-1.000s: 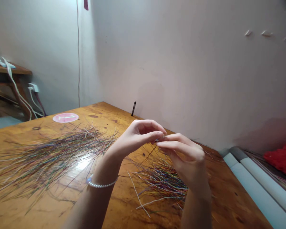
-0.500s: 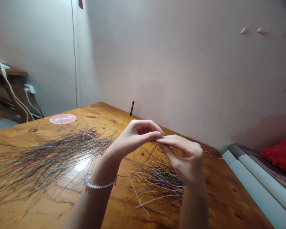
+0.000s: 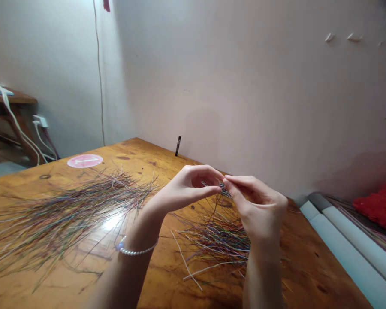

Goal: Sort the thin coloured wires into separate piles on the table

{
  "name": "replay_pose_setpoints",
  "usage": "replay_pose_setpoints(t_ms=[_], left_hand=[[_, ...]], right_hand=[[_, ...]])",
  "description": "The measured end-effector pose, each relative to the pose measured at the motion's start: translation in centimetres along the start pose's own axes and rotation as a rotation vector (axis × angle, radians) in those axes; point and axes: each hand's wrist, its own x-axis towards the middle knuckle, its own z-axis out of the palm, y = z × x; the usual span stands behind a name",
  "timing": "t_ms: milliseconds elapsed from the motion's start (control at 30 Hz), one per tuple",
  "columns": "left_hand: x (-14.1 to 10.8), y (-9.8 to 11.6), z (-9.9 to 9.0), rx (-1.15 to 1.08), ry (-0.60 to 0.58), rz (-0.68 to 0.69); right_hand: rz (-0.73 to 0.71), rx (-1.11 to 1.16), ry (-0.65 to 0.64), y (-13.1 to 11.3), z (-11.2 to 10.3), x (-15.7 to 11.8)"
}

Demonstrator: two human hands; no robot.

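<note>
Between my two hands, above the table, is a small piece of twisted wire (image 3: pixel 225 190), dark and silvery, mostly covered by fingers. My left hand (image 3: pixel 193 184) is closed in a pinch on its left side, thumb below and fingers curved over. My right hand (image 3: pixel 257 204) pinches the right side between thumb and forefinger. Thin dark strands hang below the fingertips. Beneath the right hand lies a bundle of coloured wires (image 3: pixel 218 240), several of them pale and straight. A bigger spread of coloured wires (image 3: pixel 83 206) lies left of my left forearm, which wears a beaded bracelet.
The wooden table (image 3: pixel 161 283) meets a pale wall at the back. A black marker (image 3: pixel 178 146) stands upright by the wall. A pink oval sticker (image 3: pixel 85 161) is at the far left. Pale rolls (image 3: pixel 344 240) and red fluffy material (image 3: pixel 381 210) lie beyond the right edge.
My right hand has shifted a little to the right and its grip has changed. More of the twisted wire now shows between the fingertips. The wires on the table are unchanged.
</note>
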Motion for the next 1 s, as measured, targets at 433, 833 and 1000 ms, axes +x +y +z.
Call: replay_pose_setpoints(t_ms=[433,833,1000], left_hand=[[0.06,0.01,0.51,0.071,-0.006,-0.028],[0.00,0.45,0.64,0.061,-0.023,-0.052],[0.12,0.27,0.81,0.076,-0.007,-0.060]], right_hand=[[0.017,0.035,0.026,0.24,0.01,0.20],[0.079,0.084,0.046,0.13,0.34,0.21],[0.092,0.131,0.066,0.14,0.43,0.39]])
